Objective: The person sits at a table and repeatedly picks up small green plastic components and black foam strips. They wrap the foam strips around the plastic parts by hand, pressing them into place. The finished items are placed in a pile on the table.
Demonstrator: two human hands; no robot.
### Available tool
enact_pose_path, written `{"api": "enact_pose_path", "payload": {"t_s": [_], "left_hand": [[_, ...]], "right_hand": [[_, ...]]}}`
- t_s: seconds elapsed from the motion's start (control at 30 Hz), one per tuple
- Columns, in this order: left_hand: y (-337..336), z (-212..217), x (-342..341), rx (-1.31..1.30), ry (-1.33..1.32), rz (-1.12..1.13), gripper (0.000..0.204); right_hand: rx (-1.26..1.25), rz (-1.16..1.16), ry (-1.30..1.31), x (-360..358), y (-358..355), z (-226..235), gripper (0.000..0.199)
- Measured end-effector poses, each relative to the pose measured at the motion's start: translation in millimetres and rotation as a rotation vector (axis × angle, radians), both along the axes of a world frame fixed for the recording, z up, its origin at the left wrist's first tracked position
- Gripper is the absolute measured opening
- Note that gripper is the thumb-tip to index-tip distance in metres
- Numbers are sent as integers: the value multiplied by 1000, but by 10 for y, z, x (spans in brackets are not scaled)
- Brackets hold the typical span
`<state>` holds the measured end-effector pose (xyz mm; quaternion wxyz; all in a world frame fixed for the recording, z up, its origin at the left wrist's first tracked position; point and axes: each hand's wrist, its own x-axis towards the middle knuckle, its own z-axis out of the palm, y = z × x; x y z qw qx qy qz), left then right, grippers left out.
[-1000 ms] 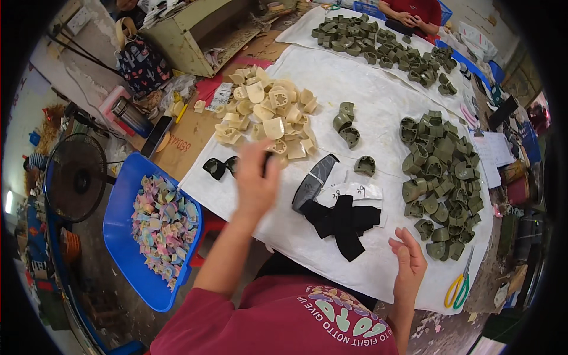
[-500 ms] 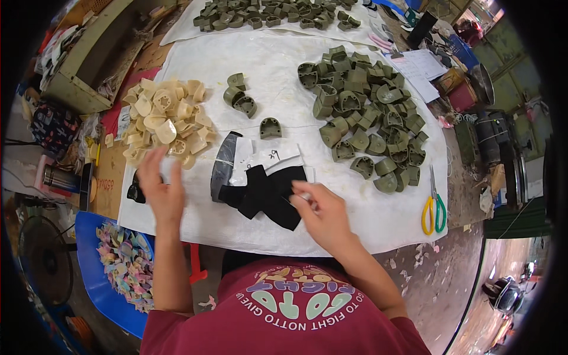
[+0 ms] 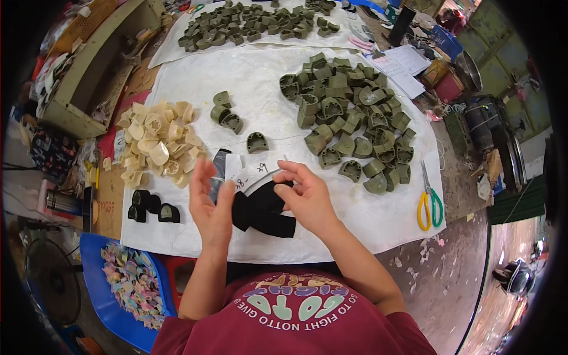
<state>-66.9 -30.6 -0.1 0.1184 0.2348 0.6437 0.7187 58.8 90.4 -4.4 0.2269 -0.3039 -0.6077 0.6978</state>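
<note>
My left hand [image 3: 211, 210] hovers beside the black cloth pieces with its fingers apart and nothing in it. My right hand [image 3: 309, 198] bends its fingers over the upper right edge of the black cloth [image 3: 269, 216], which shows between thumb and forefinger. These cloth pieces overlap on top of a clear plastic bag and white paper [image 3: 260, 173] with handwriting. At the left, several dark moulded pieces [image 3: 145, 204] sit together; the one nearest me, a green-faced piece [image 3: 169, 213], looks wrapped in black. A lone olive-green moulded piece [image 3: 257, 142] stands beyond the paper.
Cream moulded pieces [image 3: 158, 145] are heaped at left, olive-green ones [image 3: 355, 121] at right, with more green pieces [image 3: 248, 25] on the far cloth. Scissors [image 3: 427, 204] with yellow and green handles lie near the right edge. A blue basin [image 3: 97, 281] of colourful scraps stands below left.
My left hand has come rightward, away from the dark pieces, which now show fully. My right hand has shifted slightly farther over the black cloth. The whole view has shifted a little.
</note>
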Motion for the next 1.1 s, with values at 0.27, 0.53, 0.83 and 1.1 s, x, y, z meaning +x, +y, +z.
{"api": "enact_pose_path", "payload": {"t_s": [0.27, 0.53, 0.83, 1.1], "left_hand": [[-205, 101, -54, -77, 107, 30, 56], [251, -63, 276, -10, -324, -304, 18], [482, 192, 621, -195, 318, -363, 21], [434, 168, 614, -136, 295, -439, 22]], "right_hand": [[294, 201, -28, -447, -186, -289, 49], [201, -263, 88, 102, 41, 164, 32], [-70, -128, -70, 404, 157, 325, 12], [-202, -48, 29, 527, 253, 291, 9]]}}
